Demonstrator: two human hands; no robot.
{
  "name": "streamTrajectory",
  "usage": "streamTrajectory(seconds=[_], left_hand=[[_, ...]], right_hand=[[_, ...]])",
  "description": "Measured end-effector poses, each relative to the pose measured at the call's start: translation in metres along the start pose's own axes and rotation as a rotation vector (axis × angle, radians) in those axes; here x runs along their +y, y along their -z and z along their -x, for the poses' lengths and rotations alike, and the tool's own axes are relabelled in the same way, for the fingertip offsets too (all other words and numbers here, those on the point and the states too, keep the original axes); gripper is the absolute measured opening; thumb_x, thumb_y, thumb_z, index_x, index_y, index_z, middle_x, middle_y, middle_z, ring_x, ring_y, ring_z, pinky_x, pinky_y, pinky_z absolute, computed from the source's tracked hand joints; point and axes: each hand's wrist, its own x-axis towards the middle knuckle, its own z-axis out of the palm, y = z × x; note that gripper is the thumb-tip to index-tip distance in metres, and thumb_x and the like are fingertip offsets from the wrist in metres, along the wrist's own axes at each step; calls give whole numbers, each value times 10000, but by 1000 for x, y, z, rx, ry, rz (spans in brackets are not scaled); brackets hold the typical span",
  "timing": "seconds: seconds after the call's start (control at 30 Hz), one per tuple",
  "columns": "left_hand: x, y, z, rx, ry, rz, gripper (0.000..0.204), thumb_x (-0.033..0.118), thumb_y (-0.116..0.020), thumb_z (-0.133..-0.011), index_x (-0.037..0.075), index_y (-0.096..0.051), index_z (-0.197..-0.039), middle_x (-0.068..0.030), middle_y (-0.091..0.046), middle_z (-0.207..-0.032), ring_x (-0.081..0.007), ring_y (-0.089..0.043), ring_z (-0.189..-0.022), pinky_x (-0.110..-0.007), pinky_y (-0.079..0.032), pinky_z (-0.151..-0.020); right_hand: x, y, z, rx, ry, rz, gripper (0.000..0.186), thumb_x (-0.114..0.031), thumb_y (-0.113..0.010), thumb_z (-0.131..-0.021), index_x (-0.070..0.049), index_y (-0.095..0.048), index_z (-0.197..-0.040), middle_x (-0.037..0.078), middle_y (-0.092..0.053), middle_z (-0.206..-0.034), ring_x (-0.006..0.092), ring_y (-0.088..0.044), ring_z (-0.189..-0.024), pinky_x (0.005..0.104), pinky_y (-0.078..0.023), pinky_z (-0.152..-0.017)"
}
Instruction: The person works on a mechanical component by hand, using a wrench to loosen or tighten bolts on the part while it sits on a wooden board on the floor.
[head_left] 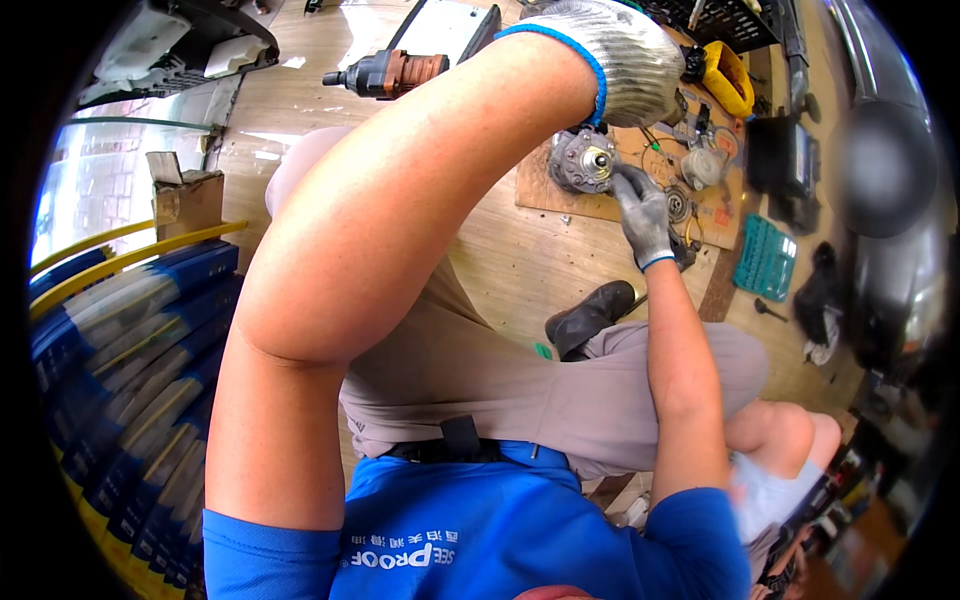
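My left hand (632, 62), in a white-grey knit glove with a blue cuff, is raised close to the camera at the top. Its fingers are turned away and hidden, so what they hold cannot be seen. Below it, a round grey metal part (576, 166) with a ring of bolts and a central shaft lies on a flattened cardboard sheet (545, 195). My right hand (645, 215), in a grey glove, has its fingers closed at the right edge of this part. Beside that hand lie a ringed metal pulley (678, 205) and a silver rounded part (703, 167).
An orange-and-black power tool (390, 75) lies at the upper left. A yellow container (727, 80), a teal plastic tray (764, 256) and a black box (780, 157) stand to the right. Blue boxes (150, 340) fill a rack at left. Another person's knee (770, 438) shows at lower right.
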Motion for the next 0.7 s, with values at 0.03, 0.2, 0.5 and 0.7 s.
streamTrajectory(seconds=[0.03, 0.2, 0.5, 0.7], left_hand=[[0, 0, 0, -1, 3, -4, 235, 202, -584, -841, 34, -743, -798, -183, -703, -775, -320, -710, -706, -450, -550, -594], [3, 4, 0, -51, -15, -37, 243, 223, -586, -845, 33, -733, -809, -179, -704, -779, -324, -709, -708, -452, -549, -598], [3, 9, 1, -71, 44, 129, 309, 305, -586, -879, 21, -708, -877, -187, -710, -815, -336, -712, -761, -446, -554, -683], [5, 7, -2, -77, 76, 143, 324, 319, -592, -878, 17, -706, -893, -193, -712, -822, -350, -708, -769, -455, -553, -699]], right_hand=[[0, 2, -1, 13, -108, -167, 254, -91, -610, -957, 7, -647, -1189, 99, -701, -1035, 205, -673, -850, 324, -545, -768], [-7, 7, -1, 57, -435, -689, 290, -167, -613, -987, -14, -595, -1233, 65, -699, -956, 146, -659, -698, 277, -544, -631], [0, 13, -8, -164, 266, 472, 196, -128, -694, -899, 4, -674, -1043, 98, -704, -951, 178, -668, -815, 315, -530, -734], [-2, 9, -3, -76, -177, -20, 207, -140, -649, -940, 15, -671, -1075, 77, -696, -956, 158, -645, -818, 315, -525, -755]])
